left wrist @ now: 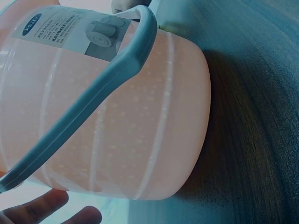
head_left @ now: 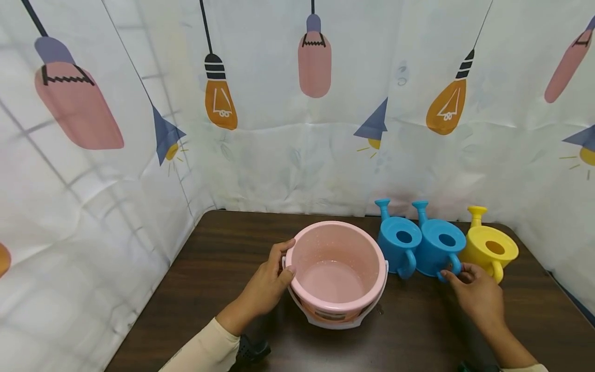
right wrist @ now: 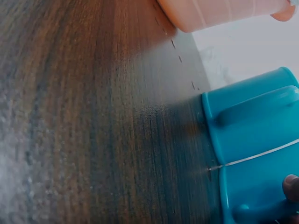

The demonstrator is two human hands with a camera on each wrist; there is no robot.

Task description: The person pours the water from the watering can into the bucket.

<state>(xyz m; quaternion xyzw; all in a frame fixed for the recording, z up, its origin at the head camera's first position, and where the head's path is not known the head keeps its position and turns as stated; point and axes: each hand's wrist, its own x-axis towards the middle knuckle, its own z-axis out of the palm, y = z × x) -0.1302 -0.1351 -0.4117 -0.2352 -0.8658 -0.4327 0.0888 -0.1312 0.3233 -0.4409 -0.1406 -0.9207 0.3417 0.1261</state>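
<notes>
A pink bucket (head_left: pixel 334 299) with a lowered carrying handle (left wrist: pixel 88 102) stands upright on the dark wooden table. My left hand (head_left: pixel 263 284) touches the left side of its rim with spread finger and thumb. To the right, my right hand (head_left: pixel 479 294) pinches the handle of the middle watering can (head_left: pixel 439 245), which is blue; its thumb (right wrist: pixel 292 186) shows against the can's side. Close against that can on the left is another blue watering can (head_left: pixel 400 240). A yellow watering can (head_left: pixel 490 245) stands on the right, just behind the right hand's fingers.
The wooden table (head_left: pixel 223 243) ends at a pale curtain (head_left: pixel 269 170) printed with hanging lamps, which also runs along both sides. A label (left wrist: pixel 70 30) is on the bucket's wall. The cans' spouts point toward the back curtain.
</notes>
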